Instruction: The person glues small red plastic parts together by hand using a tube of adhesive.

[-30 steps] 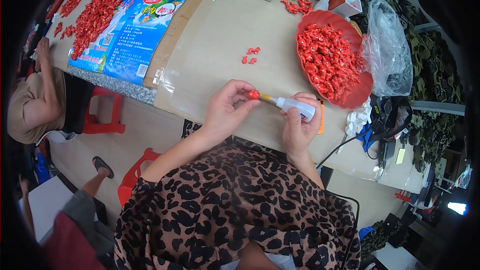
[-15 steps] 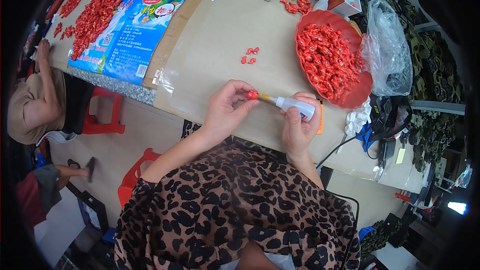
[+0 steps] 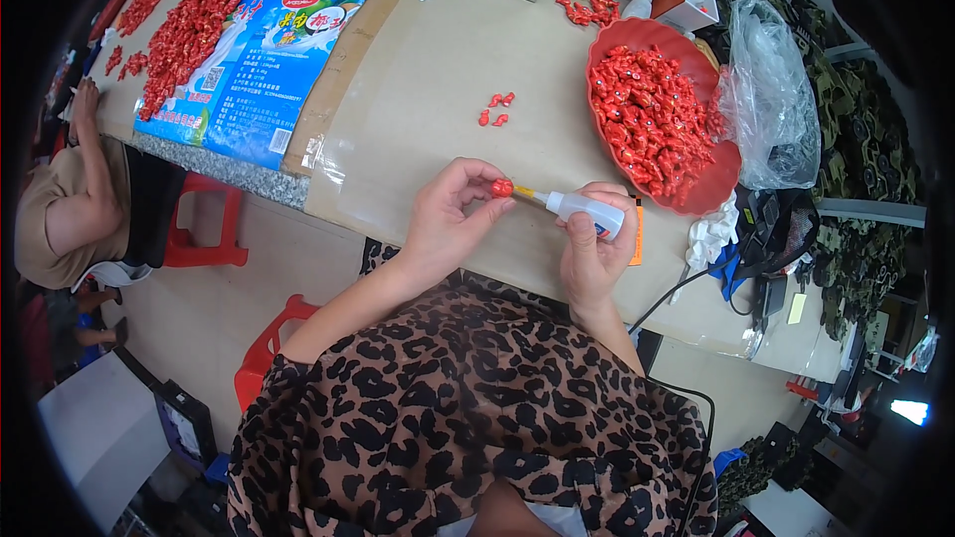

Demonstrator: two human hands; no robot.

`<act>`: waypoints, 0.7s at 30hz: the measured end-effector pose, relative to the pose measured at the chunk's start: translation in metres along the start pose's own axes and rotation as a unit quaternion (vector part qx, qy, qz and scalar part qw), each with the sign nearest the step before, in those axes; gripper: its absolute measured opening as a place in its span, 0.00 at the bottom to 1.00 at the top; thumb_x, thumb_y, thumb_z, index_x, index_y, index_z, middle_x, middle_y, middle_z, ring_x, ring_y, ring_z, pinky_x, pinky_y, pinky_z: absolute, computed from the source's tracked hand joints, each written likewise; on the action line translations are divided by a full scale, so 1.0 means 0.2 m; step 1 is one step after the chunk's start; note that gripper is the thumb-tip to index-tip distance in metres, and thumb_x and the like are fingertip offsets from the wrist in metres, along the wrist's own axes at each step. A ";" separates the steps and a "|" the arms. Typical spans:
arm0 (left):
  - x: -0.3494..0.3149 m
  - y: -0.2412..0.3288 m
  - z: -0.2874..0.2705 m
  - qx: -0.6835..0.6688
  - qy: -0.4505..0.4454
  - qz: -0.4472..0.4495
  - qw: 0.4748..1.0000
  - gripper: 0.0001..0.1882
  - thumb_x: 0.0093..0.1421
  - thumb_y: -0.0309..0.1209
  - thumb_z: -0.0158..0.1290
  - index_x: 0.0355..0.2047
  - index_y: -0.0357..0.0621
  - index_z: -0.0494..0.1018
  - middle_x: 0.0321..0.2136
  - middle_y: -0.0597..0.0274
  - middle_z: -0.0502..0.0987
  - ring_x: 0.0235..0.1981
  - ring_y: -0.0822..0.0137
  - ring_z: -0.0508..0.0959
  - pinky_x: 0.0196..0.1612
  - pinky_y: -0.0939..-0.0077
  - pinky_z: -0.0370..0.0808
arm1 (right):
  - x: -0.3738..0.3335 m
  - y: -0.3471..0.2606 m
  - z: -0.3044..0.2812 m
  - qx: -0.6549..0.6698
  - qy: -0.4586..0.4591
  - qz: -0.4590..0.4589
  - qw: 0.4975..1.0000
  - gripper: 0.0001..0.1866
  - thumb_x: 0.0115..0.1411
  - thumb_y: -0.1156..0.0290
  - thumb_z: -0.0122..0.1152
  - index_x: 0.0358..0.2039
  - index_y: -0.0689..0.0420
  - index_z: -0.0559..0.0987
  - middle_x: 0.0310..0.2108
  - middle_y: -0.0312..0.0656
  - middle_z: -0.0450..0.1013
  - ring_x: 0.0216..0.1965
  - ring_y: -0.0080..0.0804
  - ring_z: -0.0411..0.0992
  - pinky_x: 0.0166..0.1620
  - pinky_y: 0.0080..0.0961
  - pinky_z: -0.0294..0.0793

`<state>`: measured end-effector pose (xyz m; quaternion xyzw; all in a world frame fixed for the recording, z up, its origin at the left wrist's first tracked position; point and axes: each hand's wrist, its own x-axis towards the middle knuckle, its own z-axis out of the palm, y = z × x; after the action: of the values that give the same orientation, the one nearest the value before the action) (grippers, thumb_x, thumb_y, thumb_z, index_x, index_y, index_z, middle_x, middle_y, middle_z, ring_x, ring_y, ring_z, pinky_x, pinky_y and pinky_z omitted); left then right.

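Between the thumb and fingers of my left hand (image 3: pixel 453 211) is pinched a small red plastic piece (image 3: pixel 502 187). My right hand (image 3: pixel 597 249) grips a white squeeze bottle (image 3: pixel 587 212), tilted so that its thin yellowish nozzle (image 3: pixel 525 193) points left and meets the red piece. Whether any liquid comes out is too small to see. Beyond my hands, several small red pieces (image 3: pixel 500 109) lie loose on the table. To the right stands a red leaf-shaped bowl (image 3: pixel 718 171), heaped with similar red pieces (image 3: pixel 652 119).
A blue printed cardboard sheet (image 3: pixel 269 70) with a pile of red pieces (image 3: pixel 191 35) covers the table's left part. Right of the bowl lies a clear plastic bag (image 3: pixel 771 99). A black cable (image 3: pixel 676 296) crosses the right edge. Another person (image 3: pixel 85 199) sits at left.
My hands, the bottle and the red piece stay almost still. In the left background, a walking person has shifted farther away.
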<state>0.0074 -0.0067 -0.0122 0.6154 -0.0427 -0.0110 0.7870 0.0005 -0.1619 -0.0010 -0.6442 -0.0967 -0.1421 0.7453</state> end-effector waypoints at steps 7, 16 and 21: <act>0.00 0.00 0.00 -0.002 0.003 -0.001 1.000 0.12 0.48 0.17 0.51 0.34 0.34 0.63 0.31 0.62 0.69 0.33 0.76 0.71 0.37 0.86 0.69 | 0.00 -0.02 0.02 -0.008 0.013 0.000 1.000 0.13 0.51 0.71 0.54 0.34 0.60 0.64 0.33 0.42 0.60 0.27 0.24 0.63 0.29 0.17 0.64; 0.00 0.00 0.00 0.000 0.005 0.006 1.000 0.13 0.48 0.17 0.51 0.34 0.34 0.63 0.31 0.62 0.69 0.33 0.76 0.71 0.37 0.86 0.69 | 0.00 0.01 0.00 -0.011 -0.005 -0.018 1.000 0.13 0.51 0.72 0.55 0.34 0.61 0.63 0.34 0.41 0.60 0.28 0.20 0.60 0.30 0.13 0.62; 0.00 0.00 0.00 0.003 0.004 0.007 1.000 0.13 0.48 0.17 0.51 0.34 0.34 0.63 0.31 0.62 0.69 0.33 0.76 0.71 0.37 0.86 0.69 | 0.00 0.00 0.01 -0.011 -0.003 -0.012 1.000 0.13 0.51 0.72 0.55 0.33 0.61 0.63 0.34 0.41 0.60 0.28 0.20 0.60 0.30 0.13 0.61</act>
<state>0.0071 -0.0070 -0.0127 0.6174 -0.0439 -0.0032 0.7854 0.0012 -0.1603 -0.0001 -0.6513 -0.1051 -0.1502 0.7364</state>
